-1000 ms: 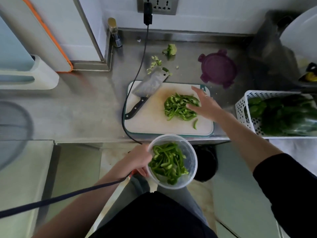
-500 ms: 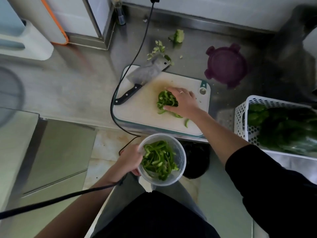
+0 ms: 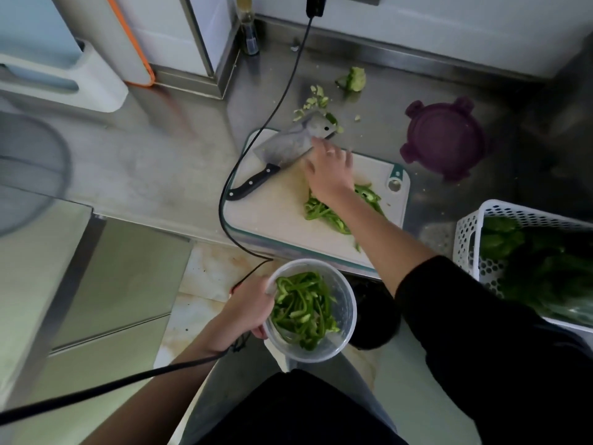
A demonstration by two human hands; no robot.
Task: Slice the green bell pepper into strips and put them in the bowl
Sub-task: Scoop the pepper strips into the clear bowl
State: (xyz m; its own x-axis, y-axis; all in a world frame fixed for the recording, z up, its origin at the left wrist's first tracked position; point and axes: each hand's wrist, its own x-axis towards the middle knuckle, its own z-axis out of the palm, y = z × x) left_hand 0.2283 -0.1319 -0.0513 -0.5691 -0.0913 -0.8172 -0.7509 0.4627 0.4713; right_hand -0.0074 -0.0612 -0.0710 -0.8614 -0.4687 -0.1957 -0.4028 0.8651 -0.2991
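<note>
Pepper strips point(image 3: 324, 213) beside cleaver point(image 3: 288, 146).

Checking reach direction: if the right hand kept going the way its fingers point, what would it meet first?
The cleaver blade: the right hand points up-left across the cutting board, fingers apparently already at it; contact unclear.

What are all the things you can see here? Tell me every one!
bowl: one, clear, held below the counter edge, with green strips inside
pepper strips: a pile, green, on the board
cutting board: one, white, on the steel counter
cleaver: one, grey blade, black handle, on the board's far left corner
lid: one, purple, right of the board
pepper scraps: several, pale green, behind the board
basket: one, white, far right, holding leafy greens
cable: one, black, from the wall plug
left hand: grips the bowl
right hand: open over the board, fingertips by the cleaver
</note>
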